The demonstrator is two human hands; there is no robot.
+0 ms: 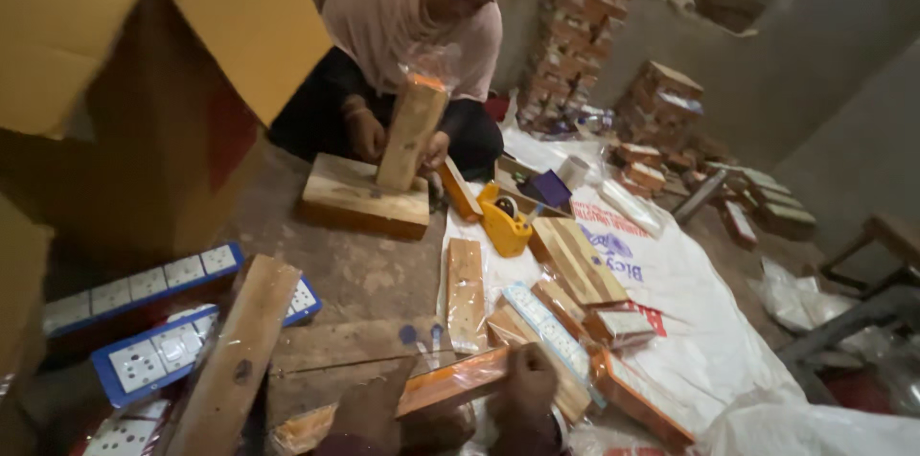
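Holding a long wrapped wooden board (422, 397) low over the floor (364, 274), both of the person's hands are closed on it: left hand (369, 413) at the middle, right hand (525, 381) at its far end. Step judged: handling a bagged board. White sheet (709, 322) beside carries loose boards (467, 293) and a yellow tape holder (505, 226). Cardboard box (144, 82) and a plank (235, 355) crowd the left; a co-worker (422, 34) sits opposite.

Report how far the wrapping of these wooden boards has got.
Done, it seems: wrapped boards stand stacked by the wall. In hand: the left hand and right hand grip a plastic-wrapped board; a co-worker's hands hold another board upright. Left: loose boards lie on the white sheet.
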